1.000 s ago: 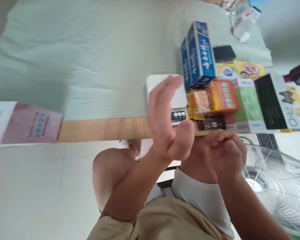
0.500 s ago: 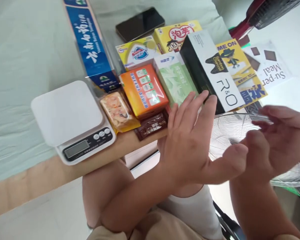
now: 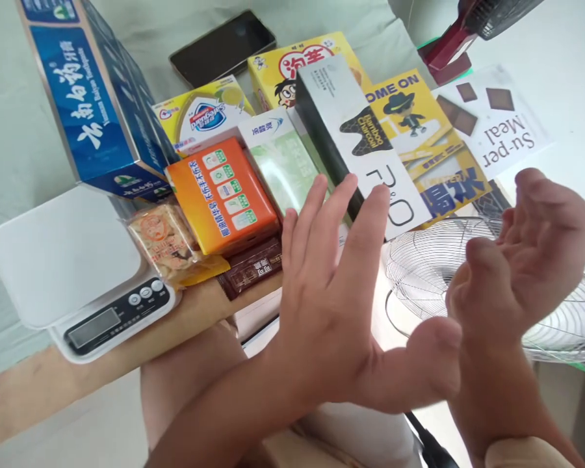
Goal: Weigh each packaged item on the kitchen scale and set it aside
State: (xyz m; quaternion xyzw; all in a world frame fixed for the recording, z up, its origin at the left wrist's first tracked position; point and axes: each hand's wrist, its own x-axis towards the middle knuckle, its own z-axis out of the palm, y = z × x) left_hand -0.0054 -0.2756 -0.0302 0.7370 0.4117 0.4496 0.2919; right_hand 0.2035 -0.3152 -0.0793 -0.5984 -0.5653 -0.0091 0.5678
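My left hand (image 3: 329,318) is held in the air just off the table edge, back upward, fingers spread and thumb stretched out, holding nothing. Beyond its fingertips lie a green-and-white box (image 3: 285,166) and a white-and-black R&O box (image 3: 365,143). My right hand (image 3: 531,260) hovers further right, above the fan, its palm turned inward. Its fingers are slightly curled with the thumb apart, and nothing shows in it. Nearer the left hand are an orange package (image 3: 224,195), a brown sachet (image 3: 253,268) and a clear-wrapped snack (image 3: 166,240).
A white kitchen scale (image 3: 68,253) sits at the table's left edge beside a tall blue toothpaste box (image 3: 85,104). Behind are a Safeguard box (image 3: 205,114), a yellow puff box (image 3: 307,65), a phone (image 3: 224,45) and a yellow packet (image 3: 424,149). A wire-caged fan (image 3: 424,260) stands below right.
The view has shifted, so the table items appear further left. My right hand's fingers have opened and lifted a little; my left hand stays spread.
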